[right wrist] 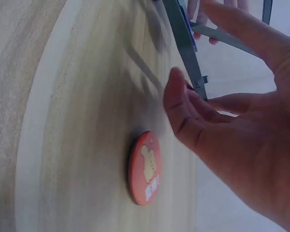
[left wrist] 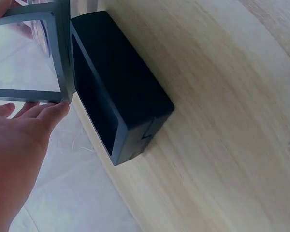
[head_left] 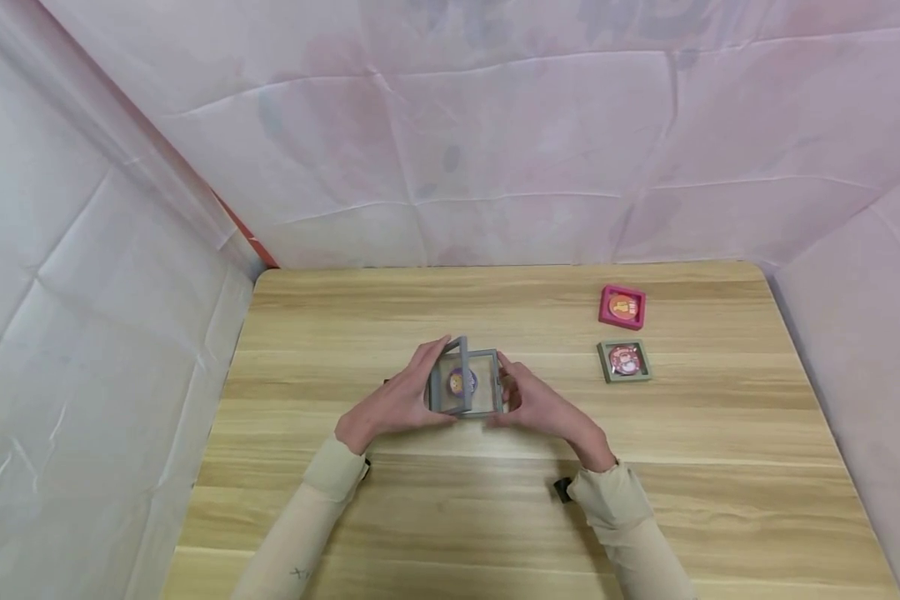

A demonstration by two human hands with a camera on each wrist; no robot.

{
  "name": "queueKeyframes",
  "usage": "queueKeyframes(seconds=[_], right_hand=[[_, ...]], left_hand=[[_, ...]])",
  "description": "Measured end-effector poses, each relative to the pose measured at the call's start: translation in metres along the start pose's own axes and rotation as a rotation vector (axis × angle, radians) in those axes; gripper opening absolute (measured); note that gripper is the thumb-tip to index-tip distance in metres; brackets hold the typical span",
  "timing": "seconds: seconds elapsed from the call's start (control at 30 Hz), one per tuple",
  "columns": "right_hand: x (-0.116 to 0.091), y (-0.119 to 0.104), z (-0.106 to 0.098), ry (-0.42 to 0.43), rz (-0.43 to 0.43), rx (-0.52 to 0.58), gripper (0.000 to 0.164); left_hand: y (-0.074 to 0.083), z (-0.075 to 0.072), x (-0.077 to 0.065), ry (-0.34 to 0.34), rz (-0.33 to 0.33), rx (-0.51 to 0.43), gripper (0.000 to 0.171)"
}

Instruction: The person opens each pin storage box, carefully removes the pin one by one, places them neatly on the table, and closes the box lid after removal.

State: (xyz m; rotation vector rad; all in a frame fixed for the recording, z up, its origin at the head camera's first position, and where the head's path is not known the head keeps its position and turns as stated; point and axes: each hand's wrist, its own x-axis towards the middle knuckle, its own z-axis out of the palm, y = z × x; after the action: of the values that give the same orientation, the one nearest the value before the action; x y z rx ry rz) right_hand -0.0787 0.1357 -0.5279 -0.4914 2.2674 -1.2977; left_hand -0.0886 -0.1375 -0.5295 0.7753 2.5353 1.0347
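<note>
A grey square display frame [head_left: 498, 379], hinged with clear film panes, stands partly unfolded between both hands. Its left half is raised, and a small round purple badge [head_left: 456, 382] shows through the film. My left hand [head_left: 393, 404] grips that raised half, fingers at the far edge and thumb at the near one. On the other side, my right hand [head_left: 543, 408] holds the flat half by its right edge, with curled fingers at the rim in the right wrist view. Below that hand, a round orange-red badge [right wrist: 146, 168] lies on the wood.
A dark hollow box [left wrist: 130, 72] sits on the table beside the left hand. To the right are a magenta framed badge [head_left: 622, 307] and a grey-green framed badge [head_left: 625, 361]. Pale cloth [head_left: 457, 150] hangs behind and at both sides of the wooden table [head_left: 450, 517].
</note>
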Motion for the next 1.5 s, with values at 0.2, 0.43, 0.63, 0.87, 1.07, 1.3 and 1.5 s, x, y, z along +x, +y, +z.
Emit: queueKeyframes(seconds=[0.2,0.43,0.63,0.87,1.07,1.3,1.5], right_hand=[[-0.002,-0.008,0.005,0.032,0.008,-0.180,0.114],[-0.004,-0.012,0.007,0.066,0.046,-0.315,0.106],[-0.003,-0.012,0.013,0.090,0.080,-0.396,0.106],[-0.002,-0.013,0.021,0.113,0.099,-0.451,0.106],[-0.003,-0.011,0.025,0.152,0.084,-0.489,0.105],[-0.004,-0.012,0.027,0.167,0.076,-0.522,0.104],[-0.004,-0.011,0.028,0.173,0.085,-0.553,0.104]], left_hand=[[0.000,-0.002,-0.002,-0.021,-0.026,-0.016,0.127],[-0.005,-0.005,-0.004,-0.010,-0.003,-0.066,0.127],[-0.010,-0.006,-0.009,-0.005,0.013,-0.157,0.127],[-0.015,-0.008,-0.012,-0.056,-0.009,-0.262,0.127],[-0.017,-0.009,-0.013,-0.077,0.010,-0.304,0.124],[-0.017,-0.009,-0.014,-0.091,-0.014,-0.299,0.124],[-0.018,-0.009,-0.015,-0.096,-0.018,-0.290,0.123]])
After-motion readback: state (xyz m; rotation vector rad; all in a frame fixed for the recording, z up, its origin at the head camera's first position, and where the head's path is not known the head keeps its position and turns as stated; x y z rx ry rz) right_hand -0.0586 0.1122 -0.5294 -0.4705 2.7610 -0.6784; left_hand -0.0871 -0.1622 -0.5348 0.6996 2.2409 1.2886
